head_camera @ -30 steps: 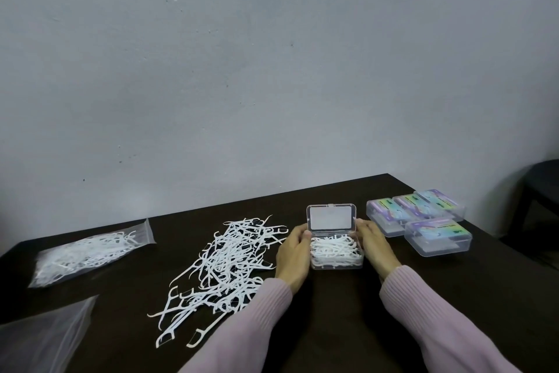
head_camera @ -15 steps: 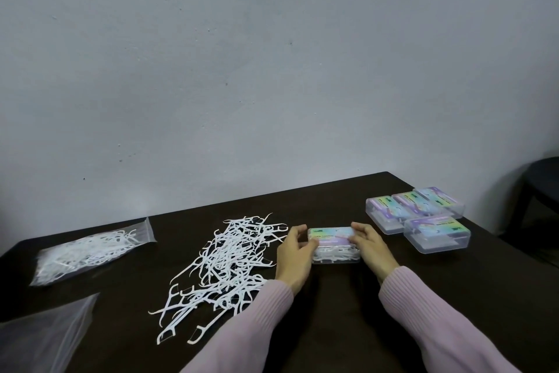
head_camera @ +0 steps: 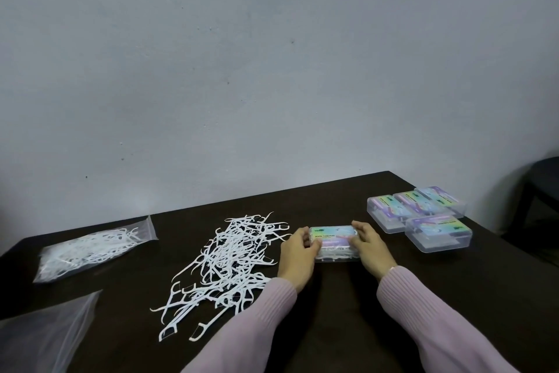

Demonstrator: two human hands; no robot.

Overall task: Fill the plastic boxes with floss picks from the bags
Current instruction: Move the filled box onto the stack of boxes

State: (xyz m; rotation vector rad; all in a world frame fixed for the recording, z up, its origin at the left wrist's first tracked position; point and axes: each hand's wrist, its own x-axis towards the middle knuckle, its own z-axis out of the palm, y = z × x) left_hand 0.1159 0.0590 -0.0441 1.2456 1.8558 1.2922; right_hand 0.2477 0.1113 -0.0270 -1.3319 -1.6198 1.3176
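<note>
Clear plastic floss-pick box, lid down, centre frame | my left hand and right hand grip its ends, fingers curled round

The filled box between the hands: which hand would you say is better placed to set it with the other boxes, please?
Right. The right hand grips the box on the side facing the four boxes; the left hand would have to cross over.

Both arms are in pale pink ribbed knit sleeves with snug cuffs at the wrists, left hand and right hand bare, no gloves.
</note>
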